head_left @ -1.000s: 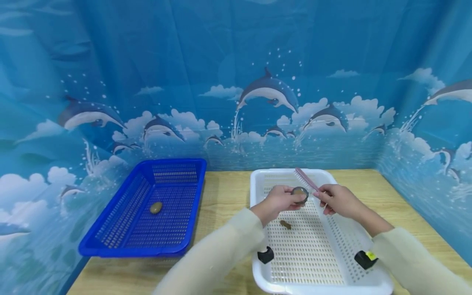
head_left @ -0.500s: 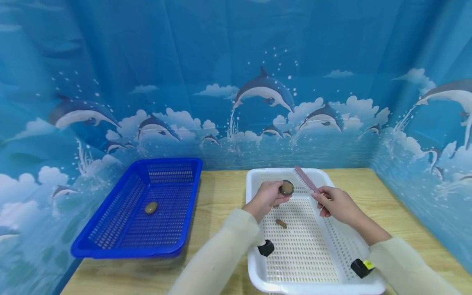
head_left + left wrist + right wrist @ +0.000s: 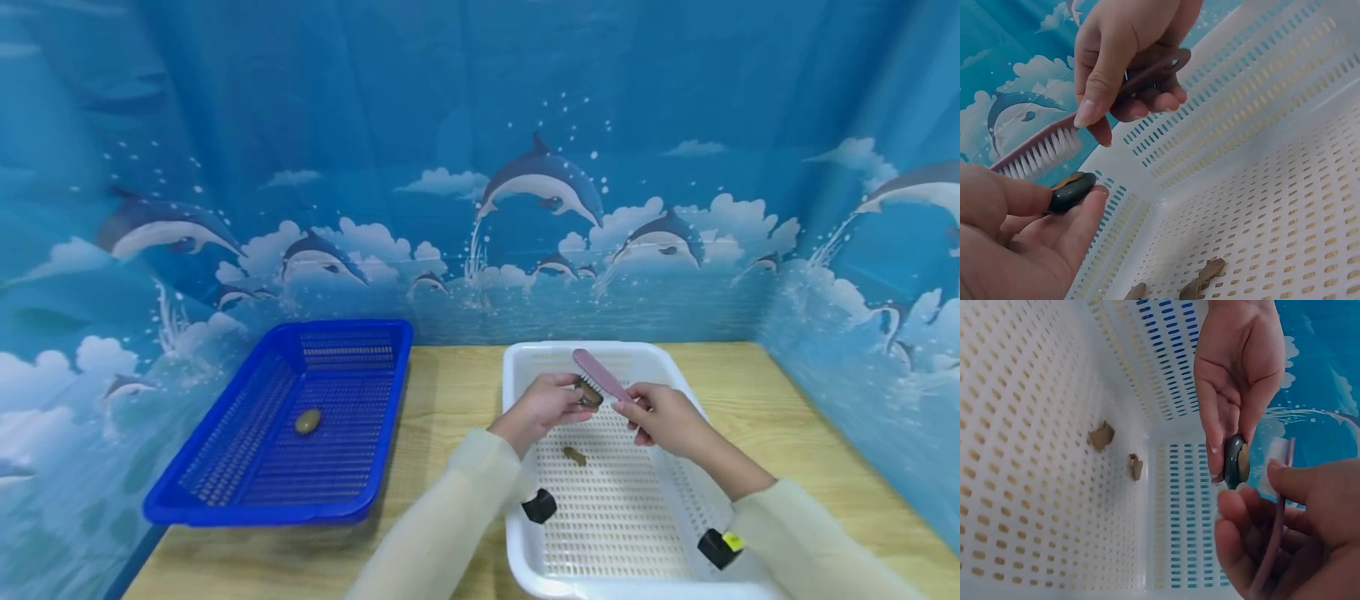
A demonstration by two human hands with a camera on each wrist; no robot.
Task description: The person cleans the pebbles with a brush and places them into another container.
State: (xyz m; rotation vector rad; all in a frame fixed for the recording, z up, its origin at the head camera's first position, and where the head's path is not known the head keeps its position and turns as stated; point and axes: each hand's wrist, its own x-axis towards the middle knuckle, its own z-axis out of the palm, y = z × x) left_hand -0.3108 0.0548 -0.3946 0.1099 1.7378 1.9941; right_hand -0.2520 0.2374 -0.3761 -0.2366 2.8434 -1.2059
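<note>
My left hand (image 3: pixel 546 407) pinches a dark, smooth stone (image 3: pixel 1074 192) between thumb and fingers above the white basket. A brown, mud-like patch covers one face of the stone, seen edge-on in the right wrist view. Held by its handle in my right hand (image 3: pixel 663 421) is a pink brush (image 3: pixel 606 377) with white bristles (image 3: pixel 1041 152). In the head view the bristles overlap the stone's upper side; whether they touch it I cannot tell. Below, on the basket floor, lie a brown clay-like lump (image 3: pixel 574 456) and a second small brown piece (image 3: pixel 1135 467).
The white perforated basket (image 3: pixel 512 533) stands on a wooden table (image 3: pixel 442 392). To its left is a blue basket (image 3: pixel 390 450) with an olive-brown stone (image 3: pixel 307 422) inside. A dolphin-print curtain (image 3: pixel 450 100) surrounds the table. Black devices (image 3: pixel 720 548) sit at both wrists.
The left hand has drawn the stone left and tilted its brown face away from the head camera. The right hand has brought the brush left and down to the stone, bristles turned downward.
</note>
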